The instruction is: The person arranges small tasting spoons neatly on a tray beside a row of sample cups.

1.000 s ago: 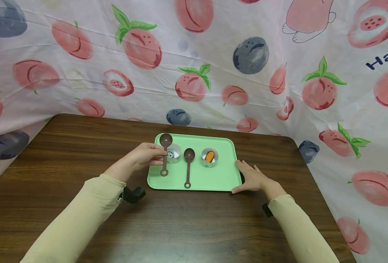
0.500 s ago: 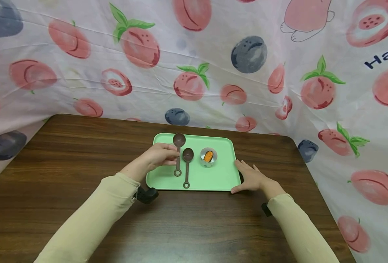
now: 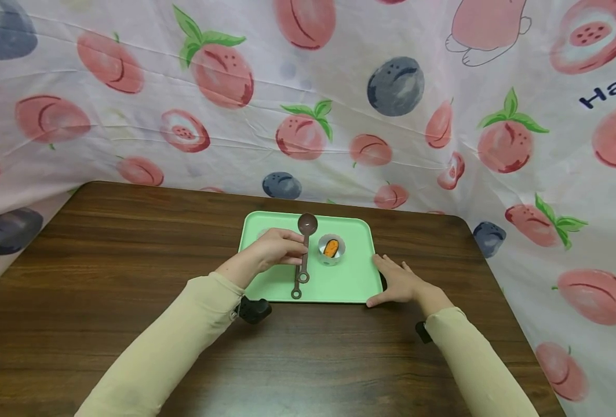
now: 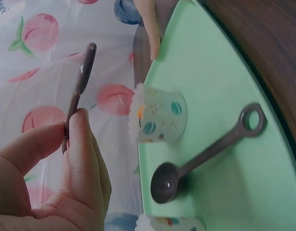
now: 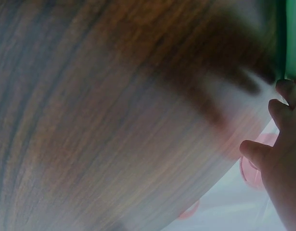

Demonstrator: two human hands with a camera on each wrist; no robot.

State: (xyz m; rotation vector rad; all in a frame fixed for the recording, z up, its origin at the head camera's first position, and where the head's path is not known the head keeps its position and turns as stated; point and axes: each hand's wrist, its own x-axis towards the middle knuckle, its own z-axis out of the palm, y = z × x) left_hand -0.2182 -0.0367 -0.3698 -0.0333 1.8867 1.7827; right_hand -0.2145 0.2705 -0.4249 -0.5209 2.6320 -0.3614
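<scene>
My left hand pinches a brown measuring spoon between thumb and fingers, holding it above the green tray. A second brown measuring spoon lies on the tray below, partly hidden by that hand in the head view. Right of the raised spoon stands a small patterned paper cup with an orange piece inside. Another paper cup shows at the bottom of the left wrist view; in the head view my left hand mostly covers it. My right hand rests at the tray's right edge, fingers extended.
The tray lies on a dark wooden table. A fruit-printed cloth hangs behind the table and along its right side.
My left hand has carried the measuring spoon rightward, from over the left cup past the lying spoon to near the cup with the orange piece. The right hand has stayed in place.
</scene>
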